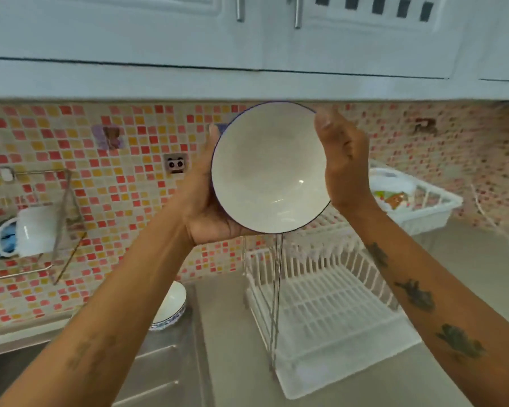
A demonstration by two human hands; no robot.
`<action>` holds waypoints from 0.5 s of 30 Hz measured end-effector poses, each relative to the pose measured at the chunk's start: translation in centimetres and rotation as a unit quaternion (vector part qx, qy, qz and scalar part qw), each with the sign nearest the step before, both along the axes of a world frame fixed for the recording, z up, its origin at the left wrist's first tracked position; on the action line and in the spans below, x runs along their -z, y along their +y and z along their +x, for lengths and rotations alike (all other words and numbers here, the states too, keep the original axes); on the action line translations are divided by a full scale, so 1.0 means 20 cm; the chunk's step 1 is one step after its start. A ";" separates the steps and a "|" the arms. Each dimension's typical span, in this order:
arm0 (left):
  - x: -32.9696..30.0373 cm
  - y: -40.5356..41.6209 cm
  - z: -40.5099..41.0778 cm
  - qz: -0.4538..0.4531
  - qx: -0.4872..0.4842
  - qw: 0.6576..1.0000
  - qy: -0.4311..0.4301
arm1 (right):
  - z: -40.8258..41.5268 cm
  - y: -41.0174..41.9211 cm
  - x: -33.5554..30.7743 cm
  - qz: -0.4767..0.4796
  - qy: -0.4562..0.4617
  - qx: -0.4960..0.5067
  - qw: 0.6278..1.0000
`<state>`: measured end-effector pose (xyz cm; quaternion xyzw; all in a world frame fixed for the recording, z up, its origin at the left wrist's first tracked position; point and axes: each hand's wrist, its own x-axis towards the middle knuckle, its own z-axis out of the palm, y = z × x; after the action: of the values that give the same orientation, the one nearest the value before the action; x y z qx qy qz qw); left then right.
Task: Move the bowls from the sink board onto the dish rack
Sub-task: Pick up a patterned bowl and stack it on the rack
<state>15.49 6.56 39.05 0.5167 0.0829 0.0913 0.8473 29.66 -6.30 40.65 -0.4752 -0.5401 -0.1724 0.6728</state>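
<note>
Both hands grip one white bowl (269, 168) at the centre of the frame, the left hand (209, 207) cupping its underside and the right hand (340, 160) pressing its far rim, tilted toward the camera and empty, probably to steady it above the white dish rack (329, 292) at lower centre. The rack's lower tier is bare. A second bowl (171, 306) sits on the steel sink board (159, 362) at lower left, partly hidden by the left forearm.
</note>
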 end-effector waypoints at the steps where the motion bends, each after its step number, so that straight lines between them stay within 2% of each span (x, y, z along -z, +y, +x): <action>1: -0.03 -0.02 0.04 0.015 0.011 1.000 0.007 | 0.06 -0.02 0.00 -0.001 -0.008 0.000 1.000; 5: -0.12 -0.07 0.19 0.065 0.008 0.997 0.034 | 0.20 -0.10 -0.03 -0.023 0.006 -0.014 1.000; 9: -0.17 -0.10 0.34 0.098 -0.078 0.991 0.039 | 0.36 -0.10 -0.05 -0.133 0.079 -0.033 0.987; 13: -0.15 -0.10 0.48 0.176 -0.127 0.975 0.053 | 0.55 -0.08 -0.05 -0.308 0.211 -0.073 0.925; 15: -0.10 -0.07 0.55 0.242 -0.168 0.953 0.071 | 0.63 -0.06 -0.04 -0.379 0.243 -0.099 0.887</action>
<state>26.54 5.07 41.13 0.6899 0.2041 0.2128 0.6612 42.19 -7.41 41.39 -0.6653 -0.4283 0.2342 0.5649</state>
